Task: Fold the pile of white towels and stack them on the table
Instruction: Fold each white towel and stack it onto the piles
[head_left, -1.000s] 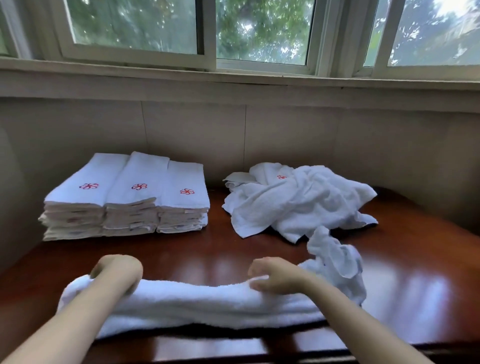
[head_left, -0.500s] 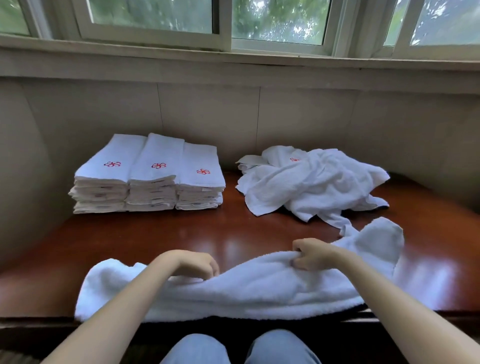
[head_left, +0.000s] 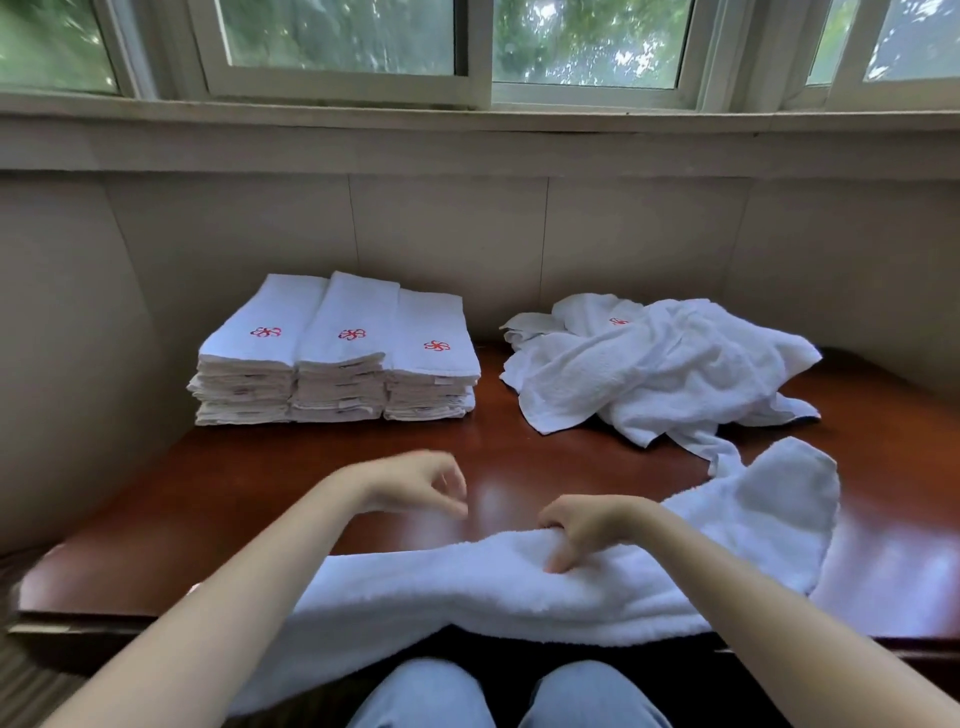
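A long white towel (head_left: 519, 597) lies along the near edge of the dark wooden table (head_left: 260, 467), and its left part hangs off over my lap. My right hand (head_left: 587, 525) grips the towel's upper edge near the middle. My left hand (head_left: 415, 483) hovers above the bare wood just left of it, fingers loosely curled, holding nothing. At the back left stand three side-by-side stacks of folded white towels (head_left: 337, 353) with red flower emblems. A crumpled pile of unfolded white towels (head_left: 660, 369) lies at the back right.
A tiled wall and a window sill (head_left: 467, 119) run behind the table. The wall also closes in on the left of the stacks. My knees in blue jeans (head_left: 509, 696) sit under the near edge.
My left hand has let go of the towel and lifted off it toward the middle. The towel's left end has slid off the table edge. My right hand keeps its grip.
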